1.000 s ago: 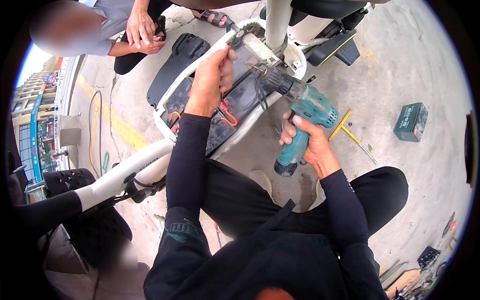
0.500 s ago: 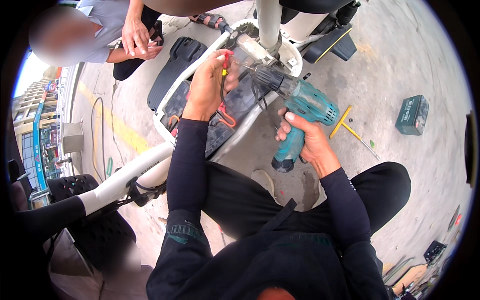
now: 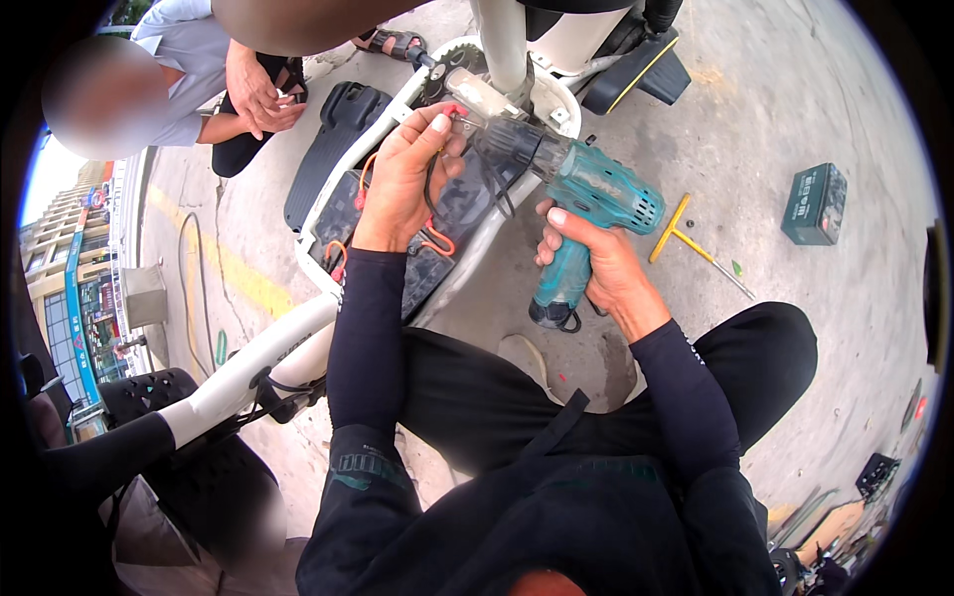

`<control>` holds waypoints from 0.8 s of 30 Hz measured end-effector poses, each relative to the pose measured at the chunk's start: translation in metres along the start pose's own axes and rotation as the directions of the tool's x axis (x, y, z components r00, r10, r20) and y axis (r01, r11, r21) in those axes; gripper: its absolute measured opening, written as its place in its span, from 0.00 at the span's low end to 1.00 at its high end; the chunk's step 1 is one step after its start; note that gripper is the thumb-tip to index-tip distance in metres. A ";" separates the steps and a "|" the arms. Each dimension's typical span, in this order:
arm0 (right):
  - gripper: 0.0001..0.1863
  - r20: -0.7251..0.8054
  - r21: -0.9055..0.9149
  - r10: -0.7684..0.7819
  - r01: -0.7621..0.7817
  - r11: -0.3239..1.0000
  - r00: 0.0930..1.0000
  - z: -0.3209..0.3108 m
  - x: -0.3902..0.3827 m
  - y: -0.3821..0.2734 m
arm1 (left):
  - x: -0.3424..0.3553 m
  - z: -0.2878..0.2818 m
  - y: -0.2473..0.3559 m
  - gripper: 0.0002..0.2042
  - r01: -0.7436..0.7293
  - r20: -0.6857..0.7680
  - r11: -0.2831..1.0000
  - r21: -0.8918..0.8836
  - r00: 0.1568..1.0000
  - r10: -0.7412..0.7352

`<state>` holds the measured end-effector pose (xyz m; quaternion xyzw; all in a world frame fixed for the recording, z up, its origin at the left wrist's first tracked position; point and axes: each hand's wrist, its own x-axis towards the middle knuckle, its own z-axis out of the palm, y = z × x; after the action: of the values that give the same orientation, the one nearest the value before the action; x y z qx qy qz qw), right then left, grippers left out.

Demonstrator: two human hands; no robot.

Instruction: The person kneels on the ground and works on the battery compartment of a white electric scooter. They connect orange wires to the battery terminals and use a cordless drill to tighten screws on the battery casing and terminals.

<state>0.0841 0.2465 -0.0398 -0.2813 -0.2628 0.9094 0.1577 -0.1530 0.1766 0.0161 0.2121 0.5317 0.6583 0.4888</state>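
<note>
My right hand [image 3: 608, 263] is wrapped round the handle of a teal cordless drill [image 3: 608, 189], which points left. The drill's bit meets or nearly meets a red-capped wire end [image 3: 455, 110] pinched in my left hand [image 3: 400, 179]; whether they touch I cannot tell. A dark wire runs down from the left fingers. Below that hand, dark batteries [image 3: 422, 283] with red and orange leads lie inside the open white scooter frame [image 3: 316, 223]. Both hands hover over this compartment.
A yellow T-handle wrench [image 3: 684, 236] lies on the concrete to the right, with a dark box-shaped battery [image 3: 815, 205] beyond it. A black floor panel [image 3: 333, 159] lies left of the frame. Another person's hands [image 3: 260, 97] are at the upper left.
The drill has moved up and left, bringing its bit to the red wire end. My left hand has turned slightly inward. The whole view has shifted a little.
</note>
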 end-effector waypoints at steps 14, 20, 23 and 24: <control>0.16 0.308 -0.826 -0.636 0.530 0.191 0.708 -0.008 0.010 0.006 | 0.000 -0.001 -0.013 0.13 -0.214 0.076 0.346 0.914 0.925 0.372; 0.16 0.414 -0.910 -0.445 0.361 -0.201 0.795 0.055 0.056 -0.070 | 0.023 -0.047 -0.032 0.16 -0.110 0.036 0.172 0.979 0.922 0.385; 0.17 0.488 -0.837 -0.344 0.318 -0.446 0.802 0.093 0.082 -0.097 | 0.036 -0.061 -0.041 0.14 -0.059 -0.097 0.354 0.933 0.909 0.406; 0.18 0.496 -0.806 -0.307 0.299 -0.512 0.812 0.105 0.084 -0.100 | 0.040 -0.069 -0.045 0.14 -0.091 -0.041 0.250 0.964 0.878 0.477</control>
<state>-0.0311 0.3238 0.0542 -0.1890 -0.9555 0.1866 0.1284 -0.2066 0.1759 -0.0584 0.4385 0.8374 0.3230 0.0455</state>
